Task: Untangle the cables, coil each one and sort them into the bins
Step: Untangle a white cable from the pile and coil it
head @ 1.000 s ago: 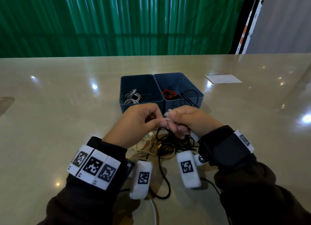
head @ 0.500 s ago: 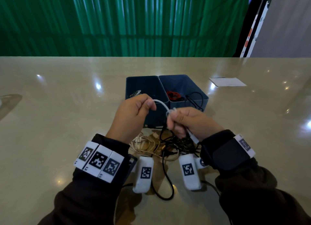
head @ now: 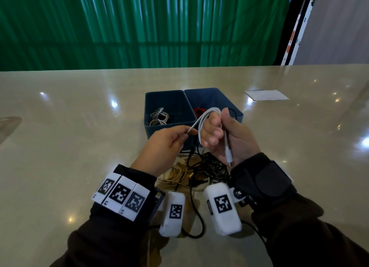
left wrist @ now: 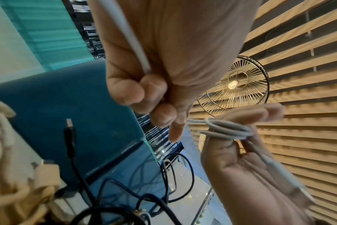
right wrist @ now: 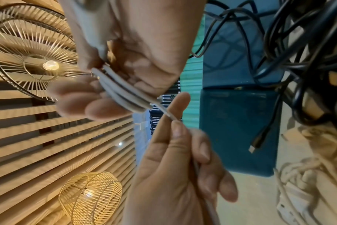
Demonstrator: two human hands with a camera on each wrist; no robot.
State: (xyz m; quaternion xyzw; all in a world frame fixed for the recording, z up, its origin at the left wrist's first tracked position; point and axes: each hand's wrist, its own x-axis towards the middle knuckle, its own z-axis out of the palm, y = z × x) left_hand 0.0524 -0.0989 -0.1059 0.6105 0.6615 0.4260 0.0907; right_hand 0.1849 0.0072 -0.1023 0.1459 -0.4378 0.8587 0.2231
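Head view: high, looking down at table [head: 60, 127]. Wrist views: close, upward-facing, opposed. All share blue bins [head: 169, 125].

Two bins [head: 169, 99] side by side mid-table [head: 60, 147], touching. Cable coil [head: 158, 118] in left bin; more cables [head: 199, 112] in right bin. Tangle [head: 201, 167] lies in front of bins, nearer the person, under both hands. Paper [head: 266, 95] right of bins, well apart.
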